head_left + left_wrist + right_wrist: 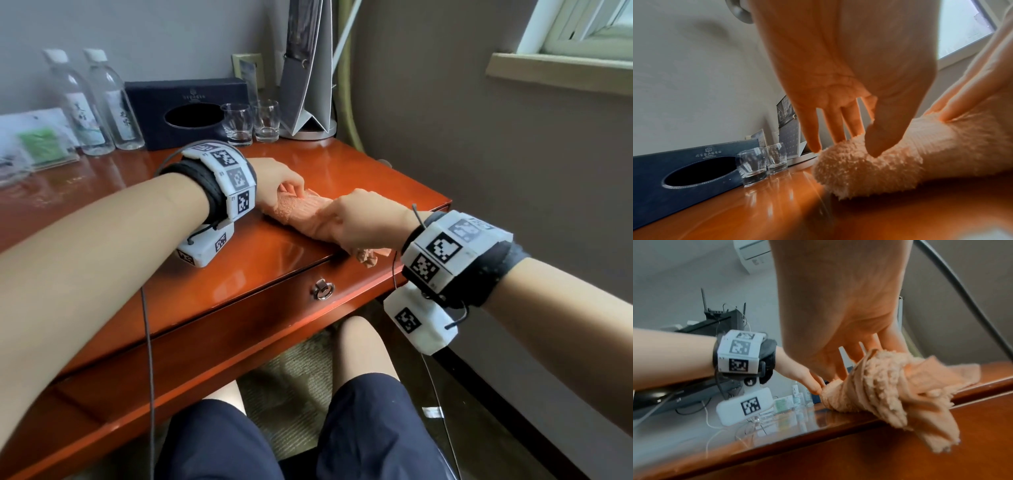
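Note:
A peach fuzzy cloth (298,209) (869,172) (890,386), part ribbed and part fluffy, lies across the right corner of the red-brown desk (239,260). My left hand (284,185) (844,142) (813,386) pinches its far end, thumb pressed into the top and fingertips at the far rim. My right hand (346,219) (838,369) grips the bunched near end at the desk's front edge. A loose flap of cloth hangs over that edge. How the right fingers lie under the cloth is hidden.
At the back of the desk stand a dark tissue box (186,109), two small glasses (251,123), two water bottles (96,102) and a folded stand (308,68). Packets (37,140) lie far left. A ring-pull drawer (322,289) faces my knees. A wall is close on the right.

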Action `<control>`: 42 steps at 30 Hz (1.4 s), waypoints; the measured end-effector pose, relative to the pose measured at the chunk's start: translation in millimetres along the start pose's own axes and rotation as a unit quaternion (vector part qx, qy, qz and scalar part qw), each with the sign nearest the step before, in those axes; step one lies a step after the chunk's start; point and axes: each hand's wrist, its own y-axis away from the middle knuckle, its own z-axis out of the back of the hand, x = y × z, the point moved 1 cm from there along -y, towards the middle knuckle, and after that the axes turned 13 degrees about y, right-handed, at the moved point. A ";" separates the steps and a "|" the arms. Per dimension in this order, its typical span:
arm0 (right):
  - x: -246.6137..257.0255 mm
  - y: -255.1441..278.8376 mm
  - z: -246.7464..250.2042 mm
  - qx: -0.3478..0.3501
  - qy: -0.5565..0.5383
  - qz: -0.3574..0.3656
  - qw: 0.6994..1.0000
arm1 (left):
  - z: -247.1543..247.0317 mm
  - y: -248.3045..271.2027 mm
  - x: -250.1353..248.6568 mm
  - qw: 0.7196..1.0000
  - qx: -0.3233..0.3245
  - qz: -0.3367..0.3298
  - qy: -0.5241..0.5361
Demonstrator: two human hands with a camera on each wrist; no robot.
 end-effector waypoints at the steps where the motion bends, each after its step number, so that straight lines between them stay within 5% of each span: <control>1: -5.9 0.1 -0.8 -0.001 -0.018 0.021 1.000 | 0.7 1.6 1.5 1.000 0.001 0.002 0.005; 6: -43.2 1.4 -12.7 -0.074 0.073 0.165 0.981 | -3.6 1.1 3.4 0.998 -0.028 0.020 0.050; 11: -80.2 -0.6 -35.3 -0.199 0.281 0.307 0.887 | -5.5 -4.8 -2.4 0.996 -0.015 0.032 0.087; 17: -83.1 -23.1 -35.3 -0.219 0.291 0.413 0.835 | -3.8 -7.9 -11.4 0.997 0.042 0.000 0.063; 25: -69.7 -30.5 -37.9 -0.275 0.268 0.461 0.800 | -1.2 -8.7 -10.5 0.997 0.052 0.026 0.054; 42: -13.1 -33.8 -31.4 -0.326 0.238 0.486 0.775 | 0.2 26.7 14.4 0.995 0.045 0.048 0.071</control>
